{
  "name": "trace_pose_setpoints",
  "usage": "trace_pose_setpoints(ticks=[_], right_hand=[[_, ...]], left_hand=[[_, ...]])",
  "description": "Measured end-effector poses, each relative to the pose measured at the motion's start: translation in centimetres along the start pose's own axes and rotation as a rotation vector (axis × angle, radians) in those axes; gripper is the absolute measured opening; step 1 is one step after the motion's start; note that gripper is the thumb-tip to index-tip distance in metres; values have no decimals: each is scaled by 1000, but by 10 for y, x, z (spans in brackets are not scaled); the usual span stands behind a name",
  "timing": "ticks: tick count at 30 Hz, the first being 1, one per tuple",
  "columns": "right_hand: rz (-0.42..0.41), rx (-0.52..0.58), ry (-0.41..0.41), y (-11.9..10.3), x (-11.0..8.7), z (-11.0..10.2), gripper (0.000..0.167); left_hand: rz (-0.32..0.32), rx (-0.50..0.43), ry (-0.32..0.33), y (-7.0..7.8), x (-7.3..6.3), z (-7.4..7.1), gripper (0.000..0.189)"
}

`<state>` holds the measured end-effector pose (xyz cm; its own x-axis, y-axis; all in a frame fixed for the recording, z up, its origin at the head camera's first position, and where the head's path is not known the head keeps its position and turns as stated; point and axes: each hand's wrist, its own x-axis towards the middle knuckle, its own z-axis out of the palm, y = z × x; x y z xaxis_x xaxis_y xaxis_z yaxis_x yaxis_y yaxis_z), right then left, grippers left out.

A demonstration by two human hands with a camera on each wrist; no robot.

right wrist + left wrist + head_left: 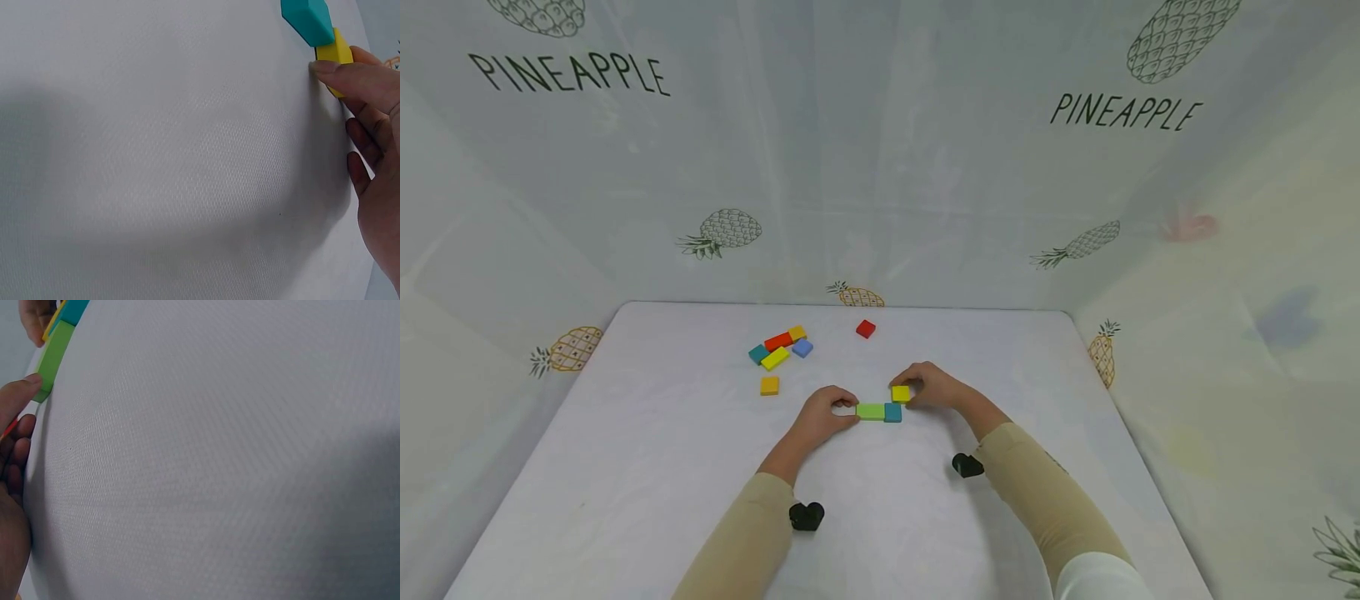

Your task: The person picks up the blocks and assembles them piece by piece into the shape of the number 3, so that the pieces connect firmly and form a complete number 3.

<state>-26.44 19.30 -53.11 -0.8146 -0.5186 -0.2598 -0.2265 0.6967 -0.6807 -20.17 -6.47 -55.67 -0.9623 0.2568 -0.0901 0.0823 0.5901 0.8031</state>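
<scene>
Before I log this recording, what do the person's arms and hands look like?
The left hand and right hand are ungloved. The left sleeve and right sleeve are tan, with black lobed pieces at their inner edges. White cloth shows higher on the right arm.

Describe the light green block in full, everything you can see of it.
The light green block is a plain oblong with flat faces and straight edges; its smooth-looking surface doesn't reveal whether it is wood or plastic. It lies flat on the white table, long side running left to right in the head view. Its right end meets the teal block; the left hand pinches its left end.
</scene>
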Motion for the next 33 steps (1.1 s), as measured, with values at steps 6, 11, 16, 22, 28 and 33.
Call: trace_pose_setpoints(ticks=[6, 11, 16, 22, 28, 33], right_hand=[[-18, -12, -7, -2, -2, 0, 42], [-23, -23, -6, -2, -3, 0, 42], [-13, -17, -3, -3, -4, 0, 43], [10, -30, -5, -3, -4, 0, 43], [14, -58, -13, -4, -4, 0, 43], [7, -70, -24, -5, -4, -2, 44]], left_hand=[[12, 9, 2, 0, -1, 0, 26], [1, 12, 3, -1, 0, 1, 26], [6, 15, 4, -3, 1, 1, 26], [-3, 11, 7, -2, 1, 2, 26], [5, 10, 6, -2, 0, 1, 26], [6, 1, 4, -2, 1, 0, 25]])
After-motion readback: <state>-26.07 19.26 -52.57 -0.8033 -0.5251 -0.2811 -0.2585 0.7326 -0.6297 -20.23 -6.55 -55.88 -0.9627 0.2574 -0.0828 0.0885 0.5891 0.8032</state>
